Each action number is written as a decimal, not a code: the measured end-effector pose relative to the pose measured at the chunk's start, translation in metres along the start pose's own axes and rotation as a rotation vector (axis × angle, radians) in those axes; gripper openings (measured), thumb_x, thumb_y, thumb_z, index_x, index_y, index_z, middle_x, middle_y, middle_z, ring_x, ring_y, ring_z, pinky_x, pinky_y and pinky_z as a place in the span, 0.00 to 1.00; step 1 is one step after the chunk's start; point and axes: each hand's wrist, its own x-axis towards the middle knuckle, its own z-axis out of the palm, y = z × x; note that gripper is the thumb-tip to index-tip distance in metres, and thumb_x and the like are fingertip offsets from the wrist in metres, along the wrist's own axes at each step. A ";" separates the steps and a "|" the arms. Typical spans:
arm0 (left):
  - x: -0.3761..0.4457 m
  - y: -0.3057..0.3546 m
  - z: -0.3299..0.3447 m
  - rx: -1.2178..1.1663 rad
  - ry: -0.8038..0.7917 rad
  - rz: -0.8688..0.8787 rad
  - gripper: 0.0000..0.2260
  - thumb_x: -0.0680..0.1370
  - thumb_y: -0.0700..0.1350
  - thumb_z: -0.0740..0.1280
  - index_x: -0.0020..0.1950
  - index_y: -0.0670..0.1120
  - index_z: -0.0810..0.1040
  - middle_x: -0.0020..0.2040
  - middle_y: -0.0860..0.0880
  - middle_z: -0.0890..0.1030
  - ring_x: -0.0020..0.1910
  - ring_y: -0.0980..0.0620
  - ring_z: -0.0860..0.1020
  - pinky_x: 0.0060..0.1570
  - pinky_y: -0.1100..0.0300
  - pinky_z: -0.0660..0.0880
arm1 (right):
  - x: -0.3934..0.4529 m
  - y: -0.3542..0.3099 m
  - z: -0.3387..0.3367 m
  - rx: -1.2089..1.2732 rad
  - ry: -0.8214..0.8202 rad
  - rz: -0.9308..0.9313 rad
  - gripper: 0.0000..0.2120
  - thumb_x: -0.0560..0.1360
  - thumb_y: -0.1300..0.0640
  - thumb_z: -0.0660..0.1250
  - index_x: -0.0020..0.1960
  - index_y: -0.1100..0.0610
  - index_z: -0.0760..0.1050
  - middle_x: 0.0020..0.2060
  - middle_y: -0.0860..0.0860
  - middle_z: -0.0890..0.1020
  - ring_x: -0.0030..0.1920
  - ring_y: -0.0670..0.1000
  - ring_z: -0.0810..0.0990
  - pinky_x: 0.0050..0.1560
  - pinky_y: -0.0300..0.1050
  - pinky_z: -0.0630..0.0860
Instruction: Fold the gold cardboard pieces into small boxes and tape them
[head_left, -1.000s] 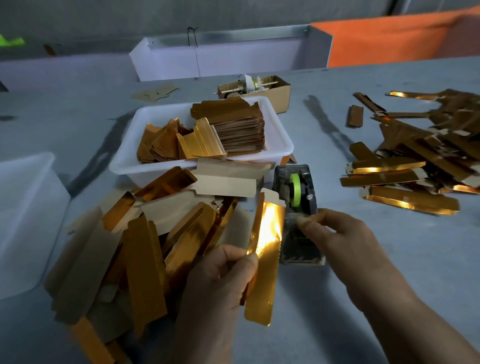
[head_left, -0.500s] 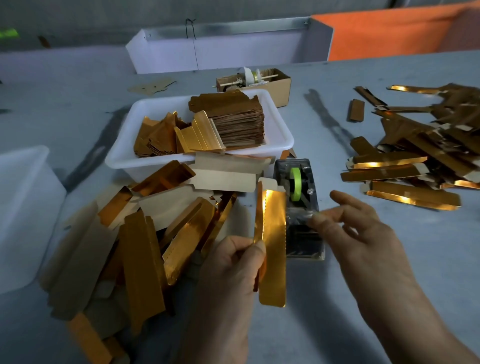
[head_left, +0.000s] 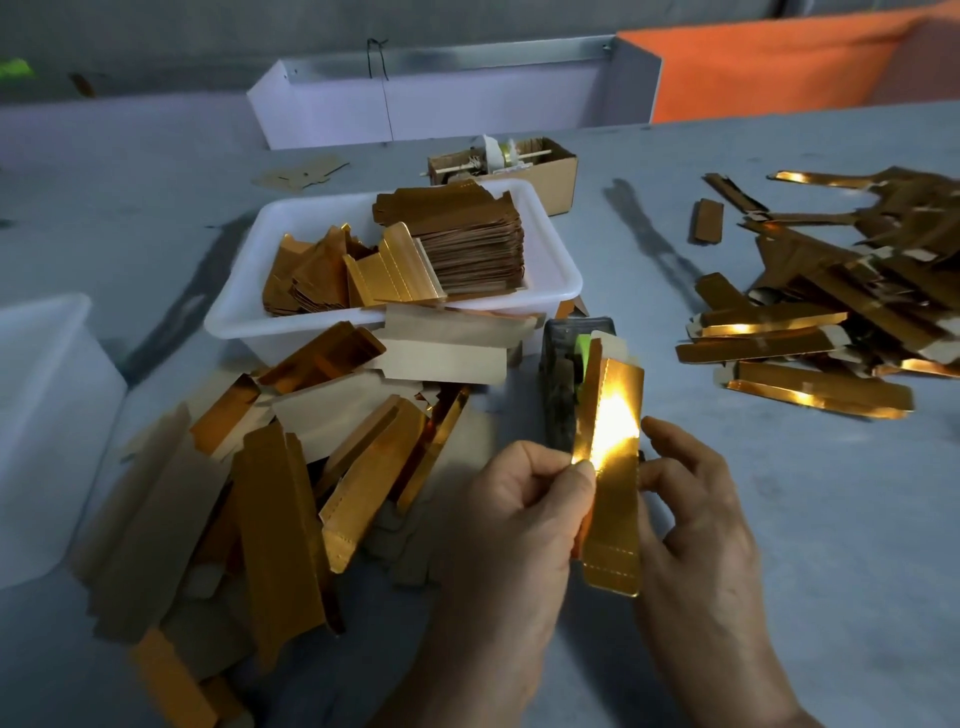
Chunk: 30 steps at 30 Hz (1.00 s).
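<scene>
You hold one folded gold piece (head_left: 610, 467) upright at 6 o'clock, just in front of the tape dispenser (head_left: 563, 387). Your left hand (head_left: 524, 514) pinches its left edge between thumb and curled fingers; your right hand (head_left: 693, 512) has its fingers curled against the right edge, thumb by the seam. Whether a strip of tape sits in that grip is too small to tell. So this box looks folded and at the taping step. At 3 o'clock a heap of finished pieces (head_left: 831, 332) lies on the surface (head_left: 779, 519), which suggests a good many are done. Much is left, by my reading: loose flat blanks (head_left: 270, 467) spread at 9 o'clock, and a tray (head_left: 558, 270) at 12 o'clock holds a thick stack (head_left: 467, 244).
</scene>
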 end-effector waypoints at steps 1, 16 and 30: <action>0.000 0.001 0.000 0.004 -0.003 0.000 0.05 0.76 0.44 0.67 0.40 0.47 0.79 0.30 0.54 0.79 0.30 0.61 0.77 0.28 0.72 0.71 | 0.000 0.000 0.000 -0.023 0.007 -0.032 0.09 0.72 0.59 0.68 0.38 0.47 0.72 0.60 0.40 0.67 0.58 0.40 0.67 0.38 0.20 0.65; 0.013 0.014 -0.020 -0.043 0.011 0.081 0.06 0.77 0.46 0.65 0.40 0.50 0.78 0.32 0.55 0.80 0.32 0.59 0.77 0.34 0.63 0.75 | 0.005 0.005 -0.007 -0.067 -0.055 -0.048 0.06 0.74 0.57 0.67 0.38 0.52 0.76 0.54 0.39 0.74 0.54 0.42 0.74 0.46 0.23 0.63; 0.023 -0.007 -0.021 0.539 -0.219 0.391 0.10 0.74 0.63 0.56 0.44 0.58 0.70 0.31 0.53 0.74 0.29 0.53 0.74 0.28 0.46 0.75 | 0.000 0.007 0.000 -0.068 0.053 -0.155 0.05 0.72 0.59 0.67 0.38 0.54 0.74 0.55 0.42 0.69 0.54 0.43 0.71 0.47 0.26 0.64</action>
